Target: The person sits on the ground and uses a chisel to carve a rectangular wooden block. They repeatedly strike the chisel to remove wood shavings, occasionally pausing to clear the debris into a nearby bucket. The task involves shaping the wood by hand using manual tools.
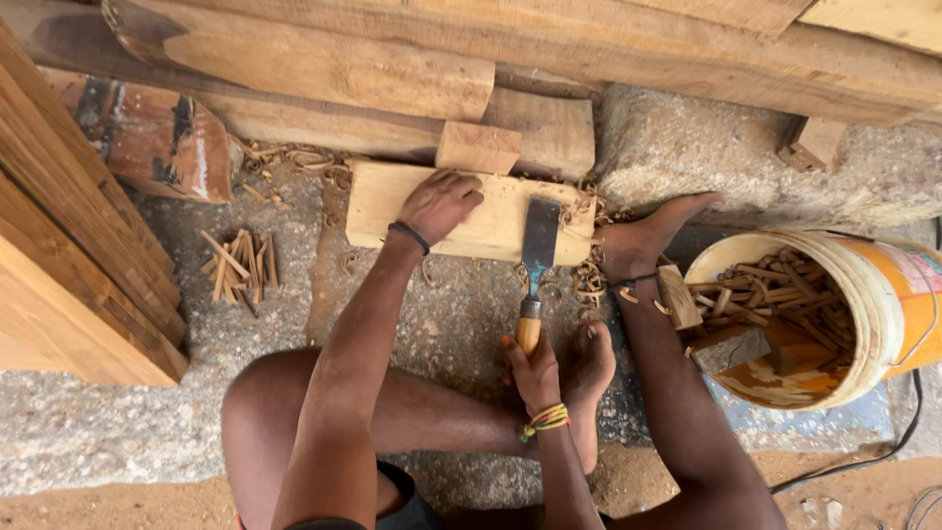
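While the left hand is pressing flat, fingers spread, on the pale rectangular wooden board, the right hand is gripping the wooden handle of a wide flat steel chisel, blade lying on the board's right end. Curled wood shavings are piling beside it, so paring looks underway, not finished. 1 yellow plastic bucket of wood offcuts is sitting right.

black wristband, yellow-red wrist threads, dark shorts
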